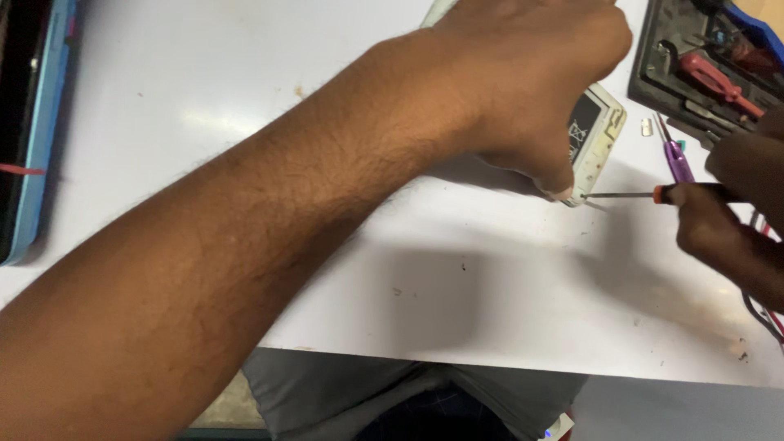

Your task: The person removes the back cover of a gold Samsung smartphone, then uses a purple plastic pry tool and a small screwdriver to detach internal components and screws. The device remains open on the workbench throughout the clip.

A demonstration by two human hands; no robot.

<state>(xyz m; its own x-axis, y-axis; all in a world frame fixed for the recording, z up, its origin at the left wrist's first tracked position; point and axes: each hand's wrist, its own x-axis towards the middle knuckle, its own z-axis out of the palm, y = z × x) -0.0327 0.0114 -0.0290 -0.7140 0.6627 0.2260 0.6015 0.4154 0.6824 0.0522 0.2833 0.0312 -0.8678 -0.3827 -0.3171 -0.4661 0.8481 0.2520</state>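
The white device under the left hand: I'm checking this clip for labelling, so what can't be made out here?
Head view only:
- White device: mostly hidden by the left hand.
- Screwdriver: handle end covered by the right hand, tip too small.
- Tool tray: cut off by the edge.
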